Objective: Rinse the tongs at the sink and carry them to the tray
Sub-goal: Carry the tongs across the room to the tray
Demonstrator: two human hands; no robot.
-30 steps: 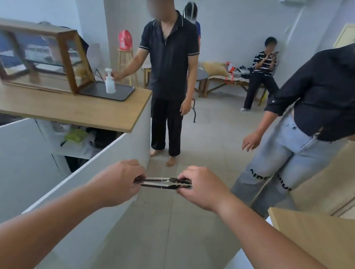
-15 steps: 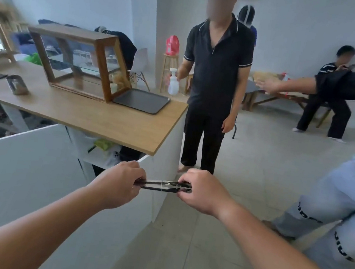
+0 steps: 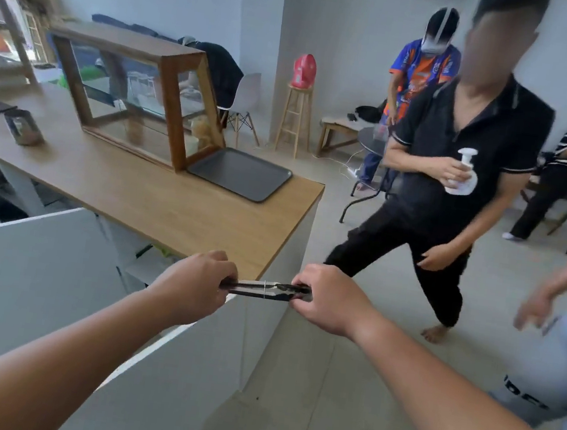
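Note:
Metal tongs with black tips [image 3: 265,289] lie level between my two hands, arms pressed together. My left hand [image 3: 193,284] grips one end and my right hand [image 3: 327,298] grips the other, both in front of the near corner of the wooden counter [image 3: 167,206]. A dark grey tray [image 3: 240,177] rests flat on the counter's far right end, beside a wood-and-glass display case [image 3: 139,94]. No sink is in view.
A person in black [image 3: 455,187] stands just past the counter's corner holding a white pump bottle [image 3: 462,173]. Another person's arm and light jeans [image 3: 551,358] are close on my right. White partition panels [image 3: 50,278] stand below left. Stool, chairs and seated people fill the back.
My view has swung left and nearer the counter, so the tray is closer. The person in black lifted the pump bottle off the counter and stepped right. My hands keep the same hold on the tongs.

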